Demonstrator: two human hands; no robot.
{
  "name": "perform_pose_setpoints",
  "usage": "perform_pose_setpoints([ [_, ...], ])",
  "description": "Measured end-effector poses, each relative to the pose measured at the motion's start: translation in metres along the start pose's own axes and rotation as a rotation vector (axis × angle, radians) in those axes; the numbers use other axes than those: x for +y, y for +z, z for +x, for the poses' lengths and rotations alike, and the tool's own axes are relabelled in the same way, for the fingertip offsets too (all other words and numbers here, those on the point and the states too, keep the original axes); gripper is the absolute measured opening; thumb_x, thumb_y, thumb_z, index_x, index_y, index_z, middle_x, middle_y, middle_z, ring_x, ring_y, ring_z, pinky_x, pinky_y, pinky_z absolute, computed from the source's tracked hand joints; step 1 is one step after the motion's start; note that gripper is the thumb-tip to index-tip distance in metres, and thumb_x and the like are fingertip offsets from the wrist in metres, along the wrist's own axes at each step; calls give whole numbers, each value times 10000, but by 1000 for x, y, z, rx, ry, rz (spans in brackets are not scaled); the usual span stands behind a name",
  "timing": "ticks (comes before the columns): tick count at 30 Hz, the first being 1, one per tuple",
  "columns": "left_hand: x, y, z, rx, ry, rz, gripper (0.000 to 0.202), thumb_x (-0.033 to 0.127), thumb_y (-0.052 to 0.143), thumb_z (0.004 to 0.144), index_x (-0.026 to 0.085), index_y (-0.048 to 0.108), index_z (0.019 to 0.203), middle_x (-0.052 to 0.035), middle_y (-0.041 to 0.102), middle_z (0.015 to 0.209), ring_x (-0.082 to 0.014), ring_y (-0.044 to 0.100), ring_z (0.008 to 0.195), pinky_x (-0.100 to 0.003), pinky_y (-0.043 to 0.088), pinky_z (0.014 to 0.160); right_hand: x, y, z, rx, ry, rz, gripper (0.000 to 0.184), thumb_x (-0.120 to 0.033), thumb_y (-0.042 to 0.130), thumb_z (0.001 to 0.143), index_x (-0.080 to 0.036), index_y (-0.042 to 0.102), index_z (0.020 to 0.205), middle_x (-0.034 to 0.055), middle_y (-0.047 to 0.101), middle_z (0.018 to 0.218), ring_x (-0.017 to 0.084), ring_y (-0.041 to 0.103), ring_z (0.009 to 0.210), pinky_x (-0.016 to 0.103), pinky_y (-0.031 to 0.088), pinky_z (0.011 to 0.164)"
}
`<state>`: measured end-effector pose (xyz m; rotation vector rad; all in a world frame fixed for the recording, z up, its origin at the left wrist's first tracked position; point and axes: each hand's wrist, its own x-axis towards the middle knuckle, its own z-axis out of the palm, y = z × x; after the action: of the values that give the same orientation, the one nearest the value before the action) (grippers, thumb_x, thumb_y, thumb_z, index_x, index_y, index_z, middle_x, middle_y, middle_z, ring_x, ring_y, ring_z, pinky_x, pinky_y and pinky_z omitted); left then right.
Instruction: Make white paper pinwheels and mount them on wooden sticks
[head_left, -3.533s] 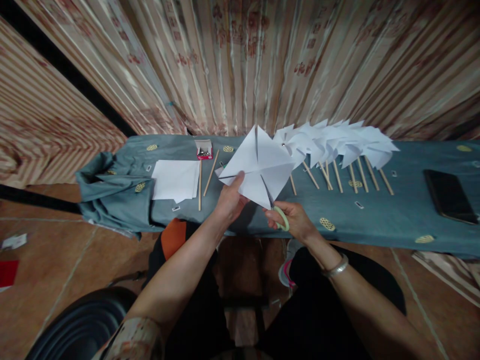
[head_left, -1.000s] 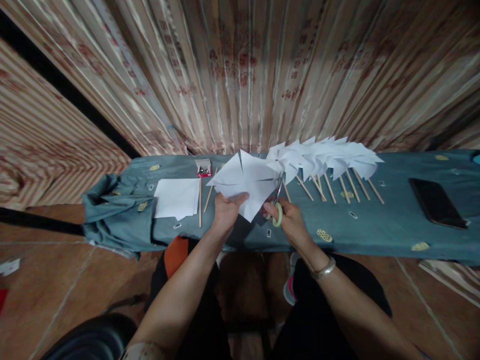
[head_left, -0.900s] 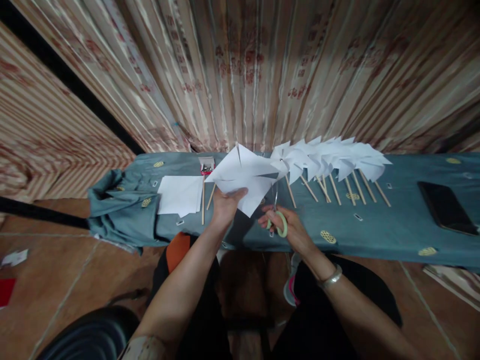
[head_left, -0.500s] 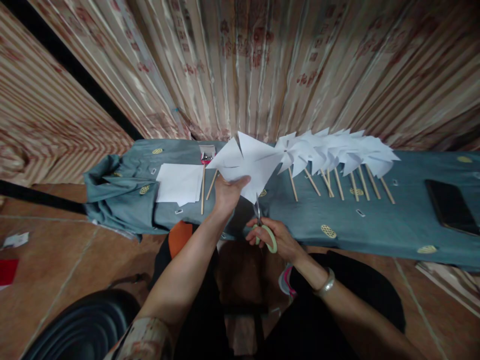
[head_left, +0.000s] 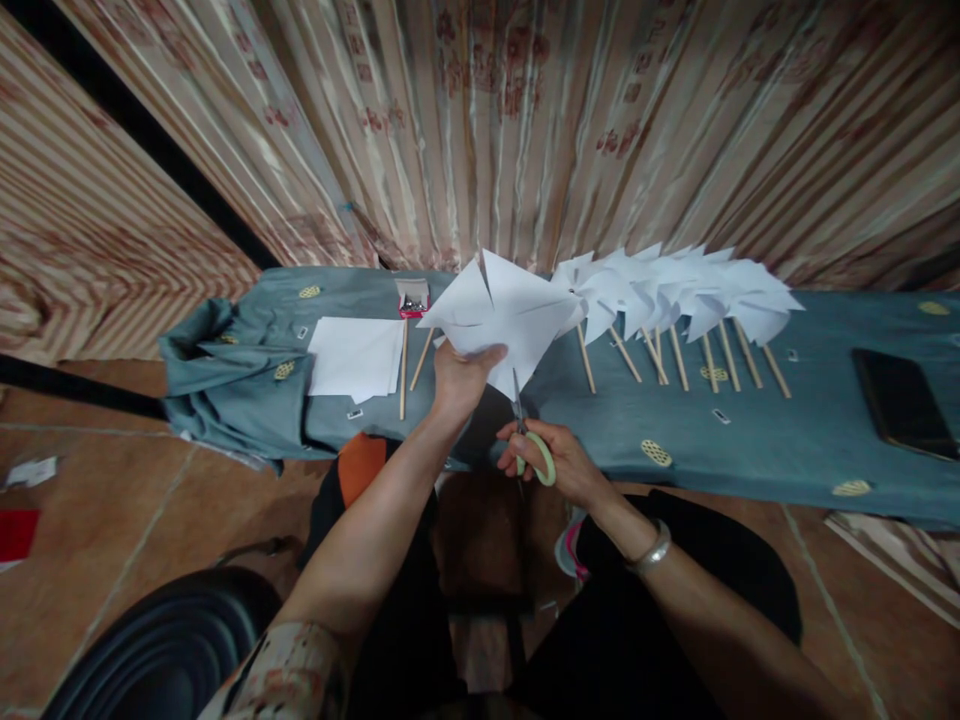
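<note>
The paper hides most fingers of the left hand. Along the far edge of the surface, pinwheels partly cover one another — the bits inside the box are too small to name.

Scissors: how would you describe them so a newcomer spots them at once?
Find the long blue-green tablecloth, then the white sheet in the left hand. At that sheet's near corner, the right hand grips the scissors, set apart from the white paper by their pale green handles.
</note>
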<state>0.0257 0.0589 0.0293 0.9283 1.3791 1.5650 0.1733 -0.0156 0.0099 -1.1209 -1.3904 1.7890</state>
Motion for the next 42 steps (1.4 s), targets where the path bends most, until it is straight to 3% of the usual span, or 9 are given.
perform_pose_setpoints([
  [9,-3,-1,1,-13,31,-7,226,188,805,566,135,698,758,-61,731,811,-251,681,858,-354,531,825,-4,2,0,-2,50,13,492,-645,685,712,-176,637,852,27,686,672,125,626,571,221,455,493],
  [29,-7,-2,4,-17,56,-4,241,207,789,551,131,685,755,-47,718,779,-200,656,720,-303,536,695,3,3,0,32,34,42,432,-588,706,718,-176,636,827,-2,662,615,98,592,509,200,416,453],
  [42,-11,-2,5,-25,36,-68,244,235,742,580,128,681,790,-44,712,782,-188,648,717,-293,523,711,5,5,0,78,5,17,368,-536,721,722,-186,643,808,-19,642,586,95,566,487,207,416,457],
])
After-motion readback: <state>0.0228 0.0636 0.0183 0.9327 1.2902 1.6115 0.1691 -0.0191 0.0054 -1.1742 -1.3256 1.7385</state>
